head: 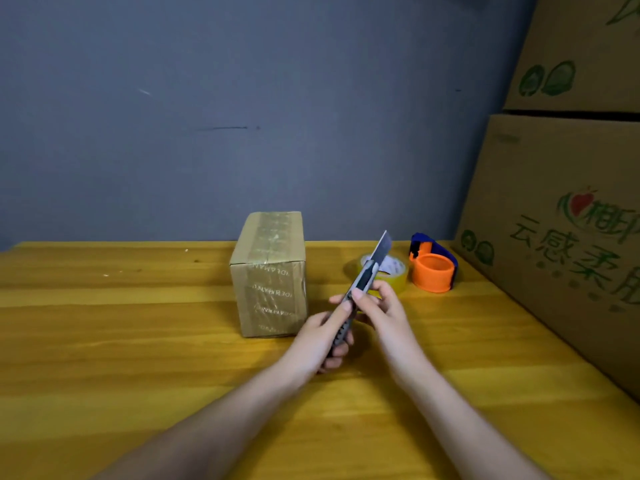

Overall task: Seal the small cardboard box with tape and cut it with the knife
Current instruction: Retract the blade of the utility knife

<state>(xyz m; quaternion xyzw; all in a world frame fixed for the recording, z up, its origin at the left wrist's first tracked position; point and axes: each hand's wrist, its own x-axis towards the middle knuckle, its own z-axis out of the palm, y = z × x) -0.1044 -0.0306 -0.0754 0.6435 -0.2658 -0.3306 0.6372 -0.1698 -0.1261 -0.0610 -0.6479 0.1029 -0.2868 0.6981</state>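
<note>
Hands [322,336] [382,306] hold knife [360,289]; tape roll [393,271], dispenser [433,268] behind.

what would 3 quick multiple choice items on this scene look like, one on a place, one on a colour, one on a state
1. Where does the tape roll lie?
A. on top of the small box
B. on the table, right of the small box
C. in the left hand

2. What colour is the tape dispenser?
A. green and white
B. all black
C. orange and blue

3. How is the knife?
A. blade out
B. lying on the table
C. blade retracted

Key: 1 B, it sits beside the dispenser; 2 C, orange core, blue frame; 3 A, the bare blade points up, left hand and right hand holding the handle.
</note>
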